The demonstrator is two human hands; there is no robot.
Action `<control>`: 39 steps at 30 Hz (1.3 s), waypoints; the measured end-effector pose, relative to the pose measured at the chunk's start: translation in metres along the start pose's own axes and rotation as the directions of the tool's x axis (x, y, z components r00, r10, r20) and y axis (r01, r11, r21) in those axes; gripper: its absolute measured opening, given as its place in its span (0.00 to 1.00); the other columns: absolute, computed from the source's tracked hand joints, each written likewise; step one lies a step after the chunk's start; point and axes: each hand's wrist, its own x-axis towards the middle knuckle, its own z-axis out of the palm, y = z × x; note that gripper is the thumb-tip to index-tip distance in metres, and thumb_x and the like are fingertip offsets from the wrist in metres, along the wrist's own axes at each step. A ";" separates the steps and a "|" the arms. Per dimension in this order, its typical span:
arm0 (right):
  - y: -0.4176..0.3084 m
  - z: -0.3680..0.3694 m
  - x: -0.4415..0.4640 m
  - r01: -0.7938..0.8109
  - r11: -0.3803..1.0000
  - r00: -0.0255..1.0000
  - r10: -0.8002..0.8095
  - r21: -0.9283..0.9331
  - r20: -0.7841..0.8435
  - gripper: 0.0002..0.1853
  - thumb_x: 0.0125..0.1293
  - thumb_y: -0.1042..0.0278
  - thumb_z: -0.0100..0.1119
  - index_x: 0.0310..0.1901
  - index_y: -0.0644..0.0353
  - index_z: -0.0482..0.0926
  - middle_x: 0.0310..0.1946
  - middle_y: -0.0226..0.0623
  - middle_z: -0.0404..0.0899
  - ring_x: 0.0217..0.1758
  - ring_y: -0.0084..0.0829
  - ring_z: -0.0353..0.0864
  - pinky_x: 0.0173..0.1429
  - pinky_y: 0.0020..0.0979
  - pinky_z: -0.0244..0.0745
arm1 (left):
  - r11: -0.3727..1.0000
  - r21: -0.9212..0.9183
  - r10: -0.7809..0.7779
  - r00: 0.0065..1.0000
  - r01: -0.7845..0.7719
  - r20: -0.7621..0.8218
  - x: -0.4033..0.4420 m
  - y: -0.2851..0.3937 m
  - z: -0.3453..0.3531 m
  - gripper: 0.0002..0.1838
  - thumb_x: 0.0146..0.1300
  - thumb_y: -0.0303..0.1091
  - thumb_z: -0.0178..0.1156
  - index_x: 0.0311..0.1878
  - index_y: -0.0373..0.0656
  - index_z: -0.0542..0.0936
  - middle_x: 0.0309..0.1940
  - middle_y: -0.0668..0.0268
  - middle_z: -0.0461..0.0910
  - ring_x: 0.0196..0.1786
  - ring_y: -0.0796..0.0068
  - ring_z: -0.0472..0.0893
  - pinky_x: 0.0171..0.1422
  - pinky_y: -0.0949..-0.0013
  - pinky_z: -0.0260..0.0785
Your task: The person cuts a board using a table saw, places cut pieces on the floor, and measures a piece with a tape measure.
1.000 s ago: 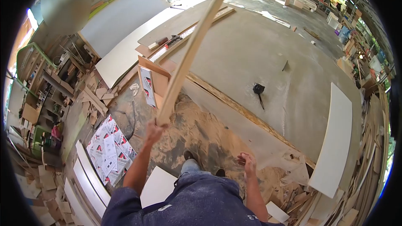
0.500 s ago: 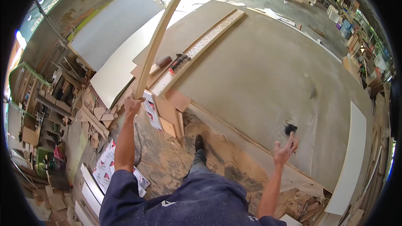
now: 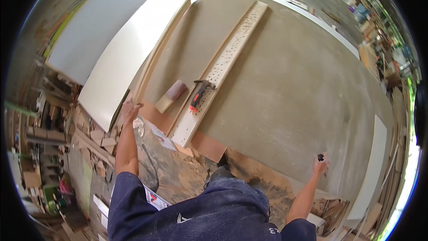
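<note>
My left hand is closed round the near end of a long wooden strip, which stretches away along the left edge of a large grey-brown sheet. Over the near right part of that sheet, my right hand is closed on a small black object; its kind is not clear. Between my hands a pale strip dotted with holes or dark specks lies on the sheet. A claw hammer with a black and red handle rests on it. Beside the hammer is a wooden block with a brown wrap.
White panels lean or lie at the left. Wood offcuts clutter the floor there. A narrow white board lies along the sheet's right side. Sawdust covers the floor at my feet.
The wooden strip has come down from a raised, slanting position to the sheet's left side. My right hand has closed on the black object and moved nearer to me.
</note>
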 end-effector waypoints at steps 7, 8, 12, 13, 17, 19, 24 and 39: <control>-0.078 0.027 -0.114 0.118 0.991 0.933 -0.087 0.069 -0.349 0.26 0.49 0.51 0.76 0.50 0.49 0.82 0.41 0.40 0.82 0.55 0.45 0.76 0.59 0.52 0.68 | 0.950 -0.176 0.283 0.949 -0.257 0.143 0.070 -0.083 0.051 0.22 0.59 0.40 0.71 0.51 0.36 0.83 0.41 0.52 0.86 0.43 0.54 0.84 0.51 0.54 0.76; -0.097 0.016 -0.128 0.155 0.980 0.932 -0.104 0.122 -0.348 0.26 0.50 0.52 0.76 0.51 0.48 0.82 0.44 0.42 0.80 0.55 0.47 0.75 0.61 0.52 0.66 | 0.935 -0.209 0.307 0.949 -0.287 0.069 0.074 -0.086 0.055 0.22 0.59 0.40 0.71 0.52 0.35 0.83 0.41 0.53 0.86 0.42 0.57 0.84 0.49 0.56 0.77; -0.129 0.018 -0.149 0.141 0.960 0.941 -0.054 0.240 -0.334 0.26 0.52 0.56 0.75 0.53 0.50 0.80 0.55 0.46 0.71 0.59 0.52 0.67 0.64 0.52 0.66 | 0.892 -0.408 0.266 0.955 -0.193 0.128 0.081 -0.082 0.054 0.21 0.58 0.41 0.70 0.47 0.32 0.82 0.34 0.57 0.85 0.36 0.65 0.82 0.40 0.61 0.75; -0.132 0.018 -0.150 0.128 0.955 0.946 -0.037 0.268 -0.323 0.26 0.53 0.57 0.75 0.54 0.50 0.80 0.56 0.47 0.69 0.59 0.53 0.66 0.63 0.52 0.66 | 0.866 -0.462 0.271 0.956 -0.190 0.115 0.073 -0.063 0.046 0.21 0.59 0.41 0.71 0.45 0.32 0.82 0.32 0.58 0.84 0.35 0.66 0.82 0.39 0.62 0.75; -0.131 0.014 -0.149 0.127 0.953 0.963 -0.052 0.274 -0.265 0.28 0.53 0.58 0.75 0.56 0.50 0.78 0.56 0.47 0.67 0.58 0.53 0.65 0.63 0.52 0.67 | 0.891 -0.399 0.263 0.963 -0.217 0.063 0.101 -0.042 0.056 0.21 0.57 0.43 0.73 0.37 0.31 0.81 0.30 0.57 0.83 0.32 0.65 0.78 0.41 0.58 0.73; -0.132 0.012 -0.152 0.115 0.953 0.964 -0.038 0.282 -0.263 0.28 0.53 0.58 0.75 0.56 0.49 0.78 0.56 0.46 0.67 0.59 0.53 0.65 0.64 0.52 0.66 | 0.928 -0.268 0.294 0.950 -0.258 0.105 0.122 -0.030 0.060 0.23 0.55 0.44 0.73 0.38 0.31 0.81 0.29 0.55 0.82 0.33 0.63 0.80 0.41 0.60 0.74; -0.132 0.009 -0.149 0.099 0.949 0.971 -0.026 0.300 -0.238 0.29 0.53 0.57 0.76 0.57 0.48 0.77 0.56 0.44 0.67 0.59 0.52 0.65 0.64 0.51 0.66 | 0.962 0.218 0.121 0.971 -0.165 0.205 0.158 -0.033 0.088 0.28 0.52 0.51 0.74 0.38 0.31 0.81 0.30 0.49 0.83 0.36 0.51 0.83 0.43 0.58 0.76; -0.129 0.011 -0.148 0.001 0.843 0.998 0.035 0.538 -0.058 0.37 0.45 0.50 0.81 0.57 0.55 0.78 0.58 0.49 0.70 0.60 0.56 0.69 0.64 0.51 0.71 | 0.922 -0.153 0.210 0.793 -0.354 -0.572 0.009 0.122 0.075 0.36 0.63 0.49 0.70 0.64 0.30 0.73 0.61 0.44 0.75 0.62 0.50 0.76 0.68 0.56 0.69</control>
